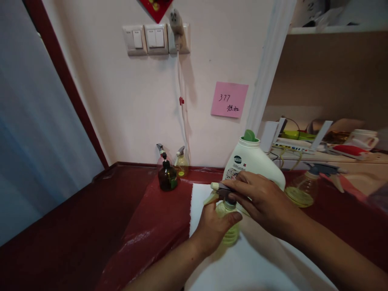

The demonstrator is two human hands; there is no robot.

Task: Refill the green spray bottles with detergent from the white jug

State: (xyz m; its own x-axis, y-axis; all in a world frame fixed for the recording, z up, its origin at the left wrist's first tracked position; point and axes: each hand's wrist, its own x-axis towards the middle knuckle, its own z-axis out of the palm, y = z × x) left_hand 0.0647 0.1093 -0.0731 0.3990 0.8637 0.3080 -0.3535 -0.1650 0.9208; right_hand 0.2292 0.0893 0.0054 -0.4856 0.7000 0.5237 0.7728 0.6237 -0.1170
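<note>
A clear spray bottle [230, 235] with yellow-green liquid stands on white paper in front of me. My left hand [214, 228] is wrapped round its body, thumb across the front. My right hand [257, 198] grips the grey and cream spray head [222, 191] at the top, fingers closed over its back. Whether the head is fully seated on the neck, I cannot tell. Just behind my right hand is a large pale green jug [256, 155], its mouth uncapped and something green showing in it. My fingers hide part of its label.
A brown pump bottle [167, 178] and two small spray bottles stand by the wall. Another spray bottle [301, 190] with yellow liquid is at right, near a white router [294, 145]. White paper [209, 268] covers part of the red table [145, 226]. A cord hangs from the socket.
</note>
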